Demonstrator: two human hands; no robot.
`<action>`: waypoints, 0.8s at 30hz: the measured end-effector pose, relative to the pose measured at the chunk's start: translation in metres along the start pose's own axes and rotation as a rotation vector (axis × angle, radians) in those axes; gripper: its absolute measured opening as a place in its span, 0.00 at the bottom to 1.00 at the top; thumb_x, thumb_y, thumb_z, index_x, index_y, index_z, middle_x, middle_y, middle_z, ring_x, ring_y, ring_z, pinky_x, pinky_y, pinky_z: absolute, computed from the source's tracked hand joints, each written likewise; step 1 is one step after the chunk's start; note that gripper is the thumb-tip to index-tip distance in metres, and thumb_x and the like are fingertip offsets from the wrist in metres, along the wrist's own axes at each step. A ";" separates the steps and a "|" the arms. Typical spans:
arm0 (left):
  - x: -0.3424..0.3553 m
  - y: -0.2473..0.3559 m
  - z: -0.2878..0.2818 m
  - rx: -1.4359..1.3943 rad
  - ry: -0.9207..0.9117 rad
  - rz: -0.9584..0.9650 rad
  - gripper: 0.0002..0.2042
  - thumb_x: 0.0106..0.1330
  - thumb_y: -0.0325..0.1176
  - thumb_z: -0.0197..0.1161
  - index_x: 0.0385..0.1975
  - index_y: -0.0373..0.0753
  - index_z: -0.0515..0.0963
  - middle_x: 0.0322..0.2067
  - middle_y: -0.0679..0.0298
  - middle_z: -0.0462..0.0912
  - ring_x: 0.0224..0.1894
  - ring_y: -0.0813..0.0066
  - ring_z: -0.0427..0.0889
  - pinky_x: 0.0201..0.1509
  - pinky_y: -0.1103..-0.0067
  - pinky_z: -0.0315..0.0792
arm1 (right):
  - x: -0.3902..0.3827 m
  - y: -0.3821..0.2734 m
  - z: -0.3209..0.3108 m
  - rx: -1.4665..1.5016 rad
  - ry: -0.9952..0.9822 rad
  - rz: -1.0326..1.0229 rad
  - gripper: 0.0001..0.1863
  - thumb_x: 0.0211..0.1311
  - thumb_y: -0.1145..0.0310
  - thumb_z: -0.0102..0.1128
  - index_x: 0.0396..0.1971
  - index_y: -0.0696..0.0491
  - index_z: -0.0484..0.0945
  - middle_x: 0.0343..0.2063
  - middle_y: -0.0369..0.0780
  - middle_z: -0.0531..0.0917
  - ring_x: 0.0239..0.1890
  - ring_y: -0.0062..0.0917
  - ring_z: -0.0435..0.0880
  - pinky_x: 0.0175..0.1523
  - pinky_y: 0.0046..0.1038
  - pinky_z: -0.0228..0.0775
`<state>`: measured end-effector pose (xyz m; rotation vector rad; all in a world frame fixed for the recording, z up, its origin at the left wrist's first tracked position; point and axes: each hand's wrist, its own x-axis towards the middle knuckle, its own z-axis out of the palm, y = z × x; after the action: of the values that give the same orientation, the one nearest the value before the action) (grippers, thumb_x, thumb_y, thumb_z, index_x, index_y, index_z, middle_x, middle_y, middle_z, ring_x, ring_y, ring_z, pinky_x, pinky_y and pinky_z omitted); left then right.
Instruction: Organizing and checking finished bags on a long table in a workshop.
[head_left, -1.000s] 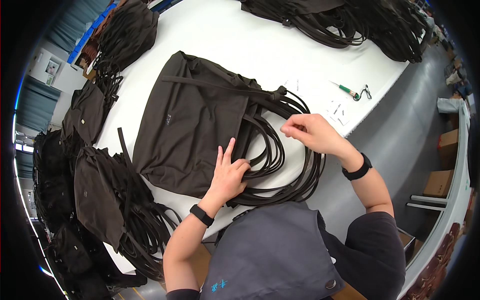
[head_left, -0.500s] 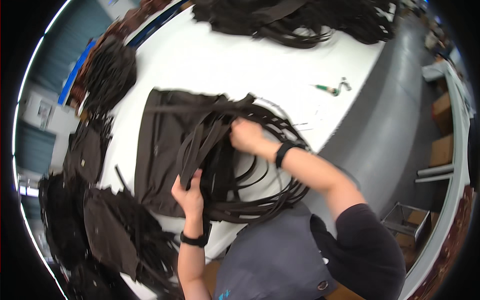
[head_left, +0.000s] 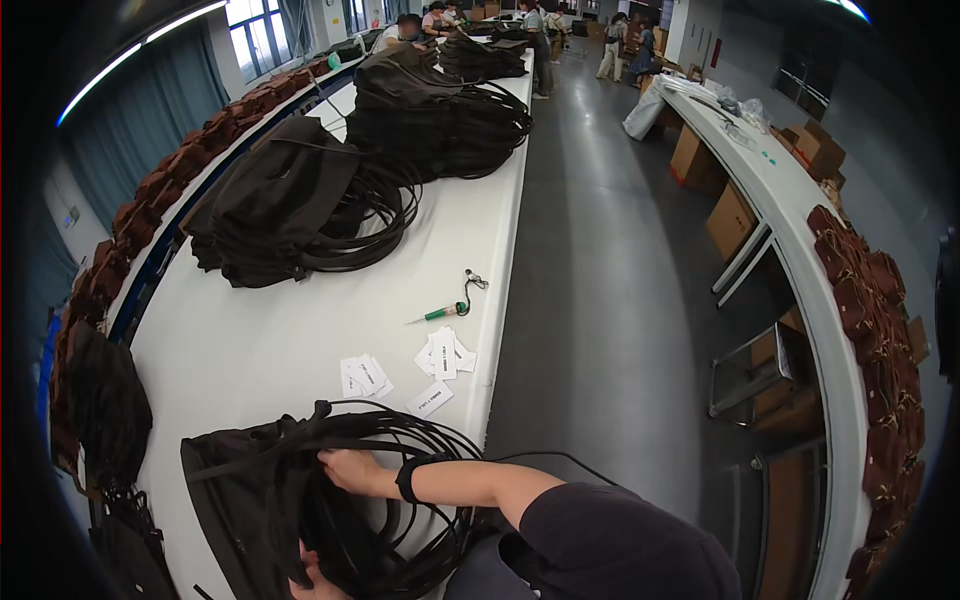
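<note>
Fingers of the right hand [head_left: 345, 470] curl close together among the dark strap loops [head_left: 345, 425]; whether they pinch one or merely push past it, I cannot tell. Those of the left hand [head_left: 318, 580] lie near the lower edge, partly covered by black fabric, so their grip does not show either. Around both hands spreads the dark bag [head_left: 222, 500], at the near end of the white table [head_left: 225, 345], its body to the left and its loops swung out to the right, toward the table's edge.

It looks soft and limp — cloth that should fold and sag rather than hold a shape, with little about it to break. So many loops suggest several bags stacked, which would make the load heavier than one alone. The loops look bendy and likely to tangle; gathering them in a bunch near where they join the body seems a surer hold than a single strap or a pinch of loose cloth.

Just beyond lie white cards [head_left: 445, 352] and a green-handled pointed tool [head_left: 440, 313] — a sharp tip worth keeping off the fabric. Farther up the table sits a pile of dark bags [head_left: 285, 195].
</note>
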<state>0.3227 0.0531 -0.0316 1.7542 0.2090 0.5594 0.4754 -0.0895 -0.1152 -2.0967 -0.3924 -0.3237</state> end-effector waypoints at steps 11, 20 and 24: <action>0.006 -0.020 -0.031 0.074 0.014 -0.029 0.12 0.66 0.27 0.53 0.44 0.27 0.78 0.36 0.57 0.82 0.36 0.76 0.76 0.46 0.77 0.69 | -0.106 -0.064 0.047 0.557 -1.307 -0.528 0.12 0.41 0.68 0.57 0.25 0.60 0.80 0.25 0.51 0.82 0.32 0.44 0.82 0.35 0.42 0.69; 0.042 0.023 -0.032 0.037 -0.081 0.121 0.08 0.68 0.25 0.51 0.38 0.29 0.77 0.22 0.62 0.77 0.34 0.75 0.81 0.49 0.78 0.71 | -0.021 -0.075 -0.119 -0.035 -0.708 -0.649 0.12 0.57 0.60 0.60 0.36 0.52 0.82 0.33 0.39 0.82 0.38 0.34 0.80 0.44 0.36 0.73; 0.046 0.053 -0.051 0.085 0.050 0.033 0.08 0.68 0.24 0.50 0.37 0.28 0.77 0.21 0.62 0.76 0.38 0.72 0.82 0.54 0.76 0.69 | 0.020 -0.080 -0.171 0.177 -0.491 -0.396 0.06 0.57 0.68 0.62 0.33 0.53 0.81 0.30 0.38 0.83 0.36 0.31 0.80 0.41 0.28 0.72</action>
<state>0.3300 0.1030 0.0395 1.8300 0.2429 0.6269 0.4491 -0.1919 0.0419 -1.8993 -1.0941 0.0081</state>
